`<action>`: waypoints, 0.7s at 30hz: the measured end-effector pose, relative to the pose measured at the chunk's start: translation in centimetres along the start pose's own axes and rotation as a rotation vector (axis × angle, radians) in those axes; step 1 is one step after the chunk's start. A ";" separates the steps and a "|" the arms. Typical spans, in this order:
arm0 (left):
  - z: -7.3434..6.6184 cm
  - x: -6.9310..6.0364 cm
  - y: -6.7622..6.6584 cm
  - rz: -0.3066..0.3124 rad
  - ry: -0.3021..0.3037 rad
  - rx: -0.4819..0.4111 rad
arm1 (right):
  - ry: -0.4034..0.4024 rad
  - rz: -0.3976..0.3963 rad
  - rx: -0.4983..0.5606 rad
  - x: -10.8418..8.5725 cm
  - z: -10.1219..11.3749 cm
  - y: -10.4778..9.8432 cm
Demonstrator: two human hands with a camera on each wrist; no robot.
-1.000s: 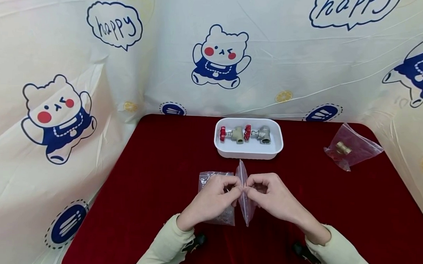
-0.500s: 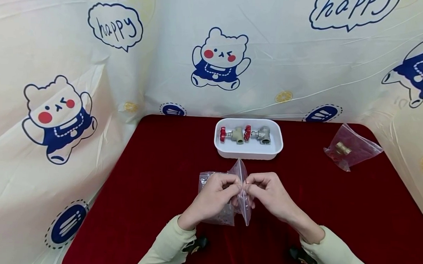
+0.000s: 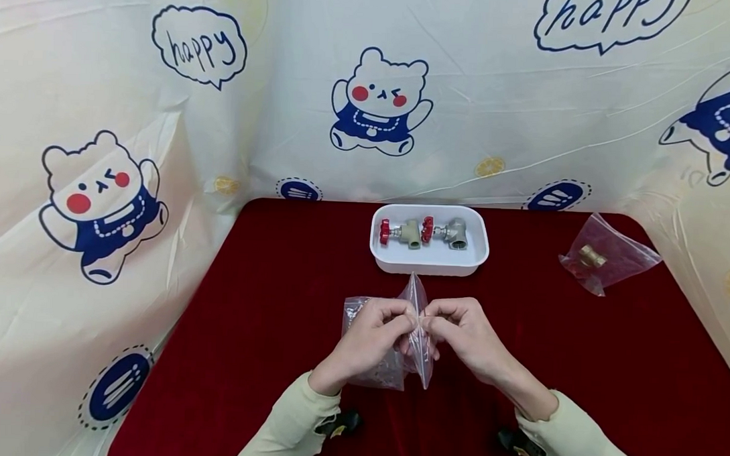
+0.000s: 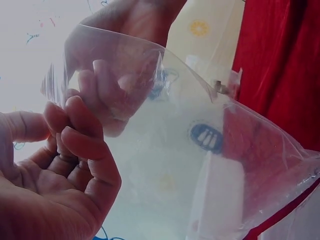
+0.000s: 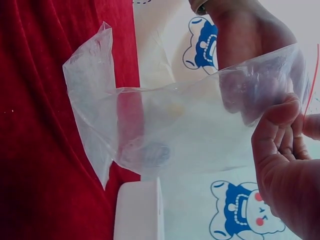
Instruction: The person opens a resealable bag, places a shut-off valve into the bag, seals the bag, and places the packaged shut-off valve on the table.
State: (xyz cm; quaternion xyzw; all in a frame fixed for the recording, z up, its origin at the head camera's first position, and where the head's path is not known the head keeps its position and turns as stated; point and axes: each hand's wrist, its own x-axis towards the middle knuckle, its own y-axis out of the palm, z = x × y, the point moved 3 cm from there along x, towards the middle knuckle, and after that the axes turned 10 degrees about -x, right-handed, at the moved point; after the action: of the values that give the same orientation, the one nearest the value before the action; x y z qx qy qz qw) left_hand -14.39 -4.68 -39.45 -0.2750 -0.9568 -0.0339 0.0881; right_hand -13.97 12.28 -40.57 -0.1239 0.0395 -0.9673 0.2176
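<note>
Between both hands an upright clear zip-lock bag (image 3: 419, 361) is held at its top edge, above the red cloth. My left hand (image 3: 367, 339) pinches one side of that edge with thumb and fingertips. From the other side my right hand (image 3: 472, 339) pinches it at almost the same spot. Both wrist views show the thin bag hanging see-through below the fingers, with nothing visible inside. A second clear plastic bag (image 3: 384, 377) lies flat on the table, partly hidden by my left hand.
Beyond the hands stands a white tray (image 3: 426, 268) bearing a beige valve (image 3: 410, 233) and a grey metal valve (image 3: 455, 232), both with red handwheels. At the far right lies a zip bag (image 3: 626, 254) with a brass fitting (image 3: 592, 255) in it.
Over the last second the bag's edge has turned slightly and its body has swung a little left. Both hands keep their pinch in nearly the same place.
</note>
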 end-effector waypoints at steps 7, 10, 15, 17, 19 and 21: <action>0.3 0.1 0.0 0.007 0.005 -0.035 | 0.009 -0.010 0.029 0.0 -0.2 0.0; 0.5 0.1 0.0 0.013 -0.008 -0.064 | 0.012 -0.012 0.045 0.0 -0.3 0.0; 0.8 0.2 -0.1 0.011 -0.034 -0.105 | 0.020 -0.015 0.079 0.0 -0.5 0.1; 1.0 0.2 -0.1 0.010 -0.038 -0.118 | 0.019 -0.013 0.093 0.0 -0.5 0.2; 1.0 0.2 -0.1 0.001 -0.035 -0.115 | 0.017 -0.011 0.095 0.0 -0.5 0.1; 1.0 0.2 -0.1 -0.011 -0.029 -0.092 | 0.019 -0.013 0.074 0.0 -0.5 0.1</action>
State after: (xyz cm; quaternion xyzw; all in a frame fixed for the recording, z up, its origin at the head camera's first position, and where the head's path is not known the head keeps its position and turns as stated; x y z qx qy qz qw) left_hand -14.77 -4.58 -40.39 -0.2738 -0.9569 -0.0743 0.0615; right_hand -14.10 12.18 -41.06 -0.1070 0.0049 -0.9706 0.2154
